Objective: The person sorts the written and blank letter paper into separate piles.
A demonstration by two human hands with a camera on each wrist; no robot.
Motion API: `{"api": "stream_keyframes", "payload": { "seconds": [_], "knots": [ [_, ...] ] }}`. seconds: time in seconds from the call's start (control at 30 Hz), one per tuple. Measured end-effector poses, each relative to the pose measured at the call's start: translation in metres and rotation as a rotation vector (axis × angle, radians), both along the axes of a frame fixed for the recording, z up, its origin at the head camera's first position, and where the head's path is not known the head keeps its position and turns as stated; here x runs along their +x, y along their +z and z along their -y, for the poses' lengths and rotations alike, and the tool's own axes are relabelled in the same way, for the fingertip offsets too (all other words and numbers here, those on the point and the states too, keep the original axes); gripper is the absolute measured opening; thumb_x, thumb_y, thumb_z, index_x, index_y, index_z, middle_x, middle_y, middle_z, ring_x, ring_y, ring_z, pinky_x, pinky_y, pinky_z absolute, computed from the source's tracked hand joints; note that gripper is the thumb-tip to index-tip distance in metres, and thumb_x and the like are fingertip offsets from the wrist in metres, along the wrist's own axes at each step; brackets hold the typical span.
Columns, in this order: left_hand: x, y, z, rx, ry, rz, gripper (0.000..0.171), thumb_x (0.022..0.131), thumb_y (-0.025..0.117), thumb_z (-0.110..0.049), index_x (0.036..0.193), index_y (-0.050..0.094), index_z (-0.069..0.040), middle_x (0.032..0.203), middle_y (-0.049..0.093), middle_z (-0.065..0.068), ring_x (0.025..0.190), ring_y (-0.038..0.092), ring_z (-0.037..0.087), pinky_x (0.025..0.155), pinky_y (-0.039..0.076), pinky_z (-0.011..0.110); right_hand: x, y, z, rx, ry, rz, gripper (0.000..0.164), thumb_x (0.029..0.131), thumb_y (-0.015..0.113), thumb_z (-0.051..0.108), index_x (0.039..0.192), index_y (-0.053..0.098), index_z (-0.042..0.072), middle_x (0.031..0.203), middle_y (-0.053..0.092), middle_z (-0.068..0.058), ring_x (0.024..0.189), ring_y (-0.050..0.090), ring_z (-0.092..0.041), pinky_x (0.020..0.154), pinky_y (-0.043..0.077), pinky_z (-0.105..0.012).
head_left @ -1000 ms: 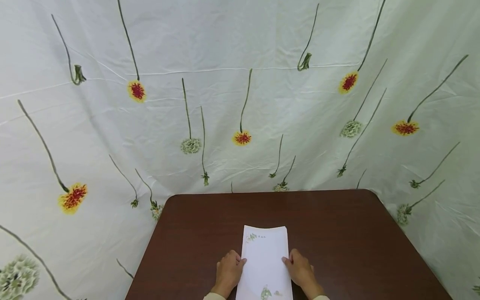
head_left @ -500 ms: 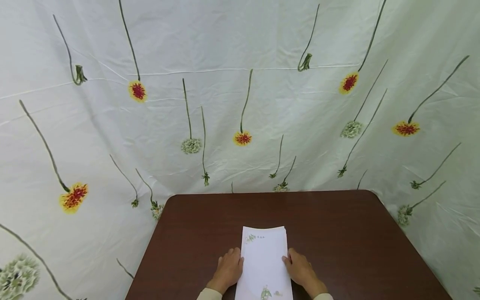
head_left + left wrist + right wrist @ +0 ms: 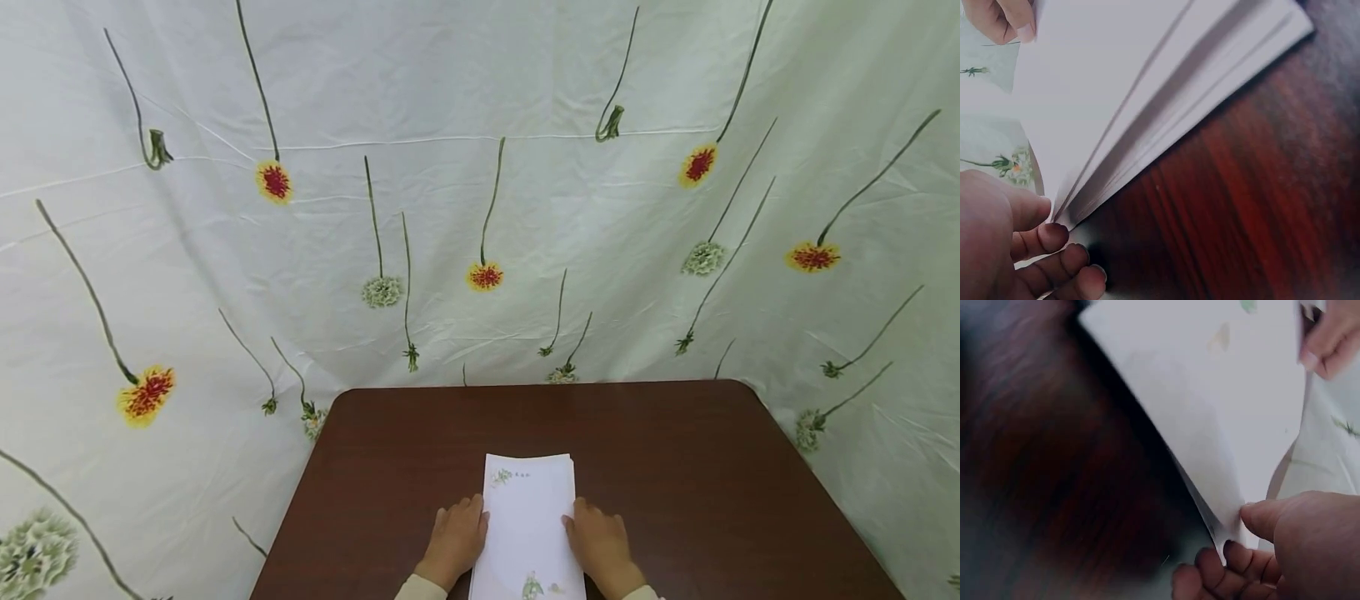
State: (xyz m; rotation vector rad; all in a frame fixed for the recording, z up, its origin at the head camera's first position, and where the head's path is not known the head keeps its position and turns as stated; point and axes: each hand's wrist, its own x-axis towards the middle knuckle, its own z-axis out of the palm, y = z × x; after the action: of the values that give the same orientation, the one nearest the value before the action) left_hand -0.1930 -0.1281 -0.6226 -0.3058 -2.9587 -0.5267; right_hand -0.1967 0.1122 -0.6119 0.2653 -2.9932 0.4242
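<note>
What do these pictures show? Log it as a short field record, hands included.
Paper stack: white sheets, plant prints on the top one
Left hand: pinches the paper stack's left edge
Right hand: pinches its right edge
Table: dark reddish-brown, rounded far corners
Backdrop: pale cloth with printed flowers

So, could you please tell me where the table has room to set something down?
Bare table shows beyond the paper, left of the left grip and right of the right grip. The near middle is crowded: both grips hold the paper.
</note>
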Motion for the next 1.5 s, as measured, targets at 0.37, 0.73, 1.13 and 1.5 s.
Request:
{"api": "stream_keyframes", "payload": {
  "seconds": [0.37, 0.73, 1.13, 1.5],
  "knots": [
    [-0.002, -0.003, -0.002, 0.005, 0.012, -0.014, 0.014, 0.097, 0.063, -0.022, 0.092, 0.059, -0.01, 0.073, 0.056, 0.002, 0.07, 0.062, 0.025, 0.062, 0.036, 0.039, 0.005, 0.001, 0.002, 0.119, 0.008, -0.039, 0.033, 0.092, 0.07, 0.033, 0.088, 0.059, 0.003, 0.07, 0.057, -0.01, 0.062, 0.063, -0.032, 0.064, 0.045, -0.049],
    [-0.005, 0.001, -0.004, 0.11, 0.069, 0.06, 0.024, 0.096, 0.068, -0.027, 0.088, 0.054, -0.009, 0.072, 0.054, 0.0, 0.069, 0.059, 0.025, 0.07, 0.042, 0.048, -0.005, 0.007, 0.003, 0.053, 0.035, -0.141, 0.028, 0.087, 0.076, 0.026, 0.083, 0.059, 0.005, 0.069, 0.061, -0.009, 0.059, 0.064, -0.033, 0.058, 0.045, -0.048],
    [-0.006, -0.002, -0.002, 0.198, 0.076, -0.013, 0.031, 0.096, 0.065, -0.019, 0.074, 0.045, -0.014, 0.059, 0.041, -0.004, 0.05, 0.041, 0.015, 0.048, 0.036, 0.035, -0.005, 0.011, 0.003, -0.089, 0.049, -0.119, 0.026, 0.09, 0.072, 0.018, 0.076, 0.052, 0.008, 0.067, 0.06, -0.009, 0.062, 0.064, -0.033, 0.055, 0.044, -0.049],
    [-0.007, 0.004, 0.0, 0.088, 0.012, -0.062, 0.015, 0.097, 0.062, -0.015, 0.086, 0.056, -0.009, 0.071, 0.06, 0.003, 0.068, 0.064, 0.027, 0.062, 0.046, 0.044, -0.001, 0.007, 0.003, 0.0, 0.096, -0.305, 0.027, 0.084, 0.076, 0.016, 0.072, 0.053, 0.011, 0.06, 0.057, -0.006, 0.056, 0.06, -0.028, 0.051, 0.038, -0.043]
  ]
}}
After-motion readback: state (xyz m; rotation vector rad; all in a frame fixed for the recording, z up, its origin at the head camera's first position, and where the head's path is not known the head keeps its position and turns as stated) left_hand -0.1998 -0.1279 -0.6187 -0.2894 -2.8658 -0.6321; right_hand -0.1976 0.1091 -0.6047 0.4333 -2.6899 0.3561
